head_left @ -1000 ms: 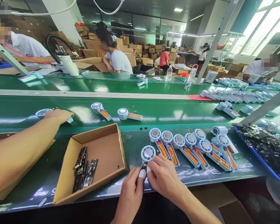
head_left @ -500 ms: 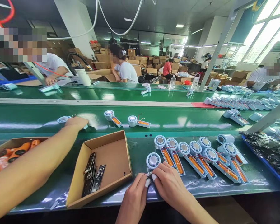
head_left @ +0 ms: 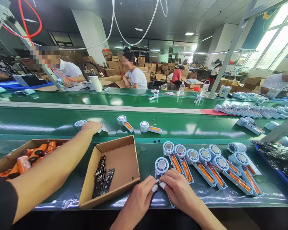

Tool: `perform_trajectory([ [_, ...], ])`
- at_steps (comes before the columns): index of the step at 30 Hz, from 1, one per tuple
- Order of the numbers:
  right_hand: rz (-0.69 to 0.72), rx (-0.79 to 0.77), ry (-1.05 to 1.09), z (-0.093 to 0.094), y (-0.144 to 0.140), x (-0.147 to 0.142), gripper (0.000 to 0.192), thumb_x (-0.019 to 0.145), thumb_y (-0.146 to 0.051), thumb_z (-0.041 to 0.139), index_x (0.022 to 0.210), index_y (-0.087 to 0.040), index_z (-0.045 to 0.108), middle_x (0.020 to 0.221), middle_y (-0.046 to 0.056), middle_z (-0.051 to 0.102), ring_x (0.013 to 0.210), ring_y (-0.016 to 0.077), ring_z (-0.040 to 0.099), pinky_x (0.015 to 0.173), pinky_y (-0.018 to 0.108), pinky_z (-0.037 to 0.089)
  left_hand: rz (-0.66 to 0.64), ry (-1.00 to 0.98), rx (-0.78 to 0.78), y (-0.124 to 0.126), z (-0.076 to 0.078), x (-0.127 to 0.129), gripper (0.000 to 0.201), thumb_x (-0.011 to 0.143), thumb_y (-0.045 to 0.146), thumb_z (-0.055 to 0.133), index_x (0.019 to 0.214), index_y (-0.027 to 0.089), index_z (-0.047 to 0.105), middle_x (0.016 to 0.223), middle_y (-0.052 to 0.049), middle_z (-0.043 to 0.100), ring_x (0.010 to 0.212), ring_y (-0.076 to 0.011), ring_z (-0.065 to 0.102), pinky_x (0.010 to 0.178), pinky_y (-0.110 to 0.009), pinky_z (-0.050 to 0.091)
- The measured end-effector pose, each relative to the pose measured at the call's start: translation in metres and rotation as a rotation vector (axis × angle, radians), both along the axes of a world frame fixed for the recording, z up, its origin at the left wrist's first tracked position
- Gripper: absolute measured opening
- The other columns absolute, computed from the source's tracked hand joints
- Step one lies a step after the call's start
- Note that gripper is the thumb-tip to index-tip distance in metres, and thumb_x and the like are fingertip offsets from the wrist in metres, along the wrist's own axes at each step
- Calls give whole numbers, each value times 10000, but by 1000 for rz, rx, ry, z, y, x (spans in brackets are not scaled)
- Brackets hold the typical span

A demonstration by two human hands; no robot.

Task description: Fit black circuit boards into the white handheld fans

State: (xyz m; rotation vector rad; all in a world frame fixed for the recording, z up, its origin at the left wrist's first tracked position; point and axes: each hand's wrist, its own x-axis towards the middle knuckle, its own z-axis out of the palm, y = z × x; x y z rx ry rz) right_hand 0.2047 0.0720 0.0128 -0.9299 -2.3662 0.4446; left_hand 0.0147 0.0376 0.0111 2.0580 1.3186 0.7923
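An open brown cardboard box (head_left: pixel 115 166) holding black circuit boards (head_left: pixel 103 177) lies left; both left hand (head_left: pixel 140 199) and right hand (head_left: pixel 180 191) pinch the round-headed white fan unit (head_left: pixel 161 166) beneath their fingertips

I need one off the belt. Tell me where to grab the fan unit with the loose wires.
Probably grip the fan unit by its round white head at the left end, coming from above, fingers on the rim. It lies flat and alone on the belt; its thin orange handle carries the wires, so it is best left untouched.

I count eight fan units (head_left: pixel 207 163) lined up right of the cardboard box (head_left: pixel 115 172), which holds two circuit boards (head_left: pixel 103 177).
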Motion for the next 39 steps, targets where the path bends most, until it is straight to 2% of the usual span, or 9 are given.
perform_trajectory([
  [5,-30,-170,78,16,-2,10,162,915,-84,594,998,-203,665,914,40,684,855,200,627,752,290,486,76,-12,72,-7,-20,2,305,984,204,338,956,215,642,909,-78,705,823,-208,718,731,-286,565],
  [8,-90,-321,200,31,-8,24,269,943,-84,547,1151,-227,640,1021,35,701,946,185,655,839,290,505,237,-17,142,-17,-42,0,327,984,275,379,1080,183,678,1024,-140,754,912,-256,754,766,-341,611],
  [12,-78,-337,110,35,-23,32,429,891,9,464,1199,-242,625,1114,47,674,1038,193,640,908,312,494,376,-16,197,-27,-57,-1,362,964,322,419,1124,155,697,1086,-158,781,983,-285,764,833,-386,629],
  [15,-101,-337,51,27,-29,26,397,856,-13,532,1163,-245,632,1077,43,665,986,200,637,855,312,506,415,-52,184,-30,-55,2,374,956,334,421,1127,155,701,1060,-146,795,956,-282,774,827,-385,634],
  [19,-325,-348,224,17,-18,14,233,861,-100,615,1058,-222,640,917,21,676,725,155,609,635,254,496,442,-122,93,-32,-47,6,364,934,350,429,1121,178,688,959,-120,808,826,-271,783,767,-377,634],
  [22,-206,-264,338,12,-6,4,174,904,-102,583,984,-219,684,951,38,708,814,165,649,717,261,521,484,-209,-10,-34,-42,10,340,926,403,445,1122,211,647,891,-88,799,659,-237,749,680,-360,620],
  [26,2,-146,259,5,-3,-9,221,922,-88,569,996,-220,729,938,52,722,883,186,663,794,284,523,556,-368,-134,-38,-34,16,313,950,473,439,1119,244,571,755,-14,730,523,-177,643,545,-291,548],
  [33,-22,-135,189,4,-9,-14,249,903,-56,556,958,-227,728,928,48,667,868,183,637,766,281,523,551,-468,-323,-39,-17,21,430,919,597,459,1066,231,628,533,67,504,450,-142,483,423,-230,351],
  [39,-23,-173,177,6,-11,-12,207,925,-96,579,975,-227,731,949,51,669,887,187,631,774,292,527,488,-579,-558,-26,-11,20,605,744,733,558,960,175,646,479,92,428,409,-102,361,402,-215,277],
])
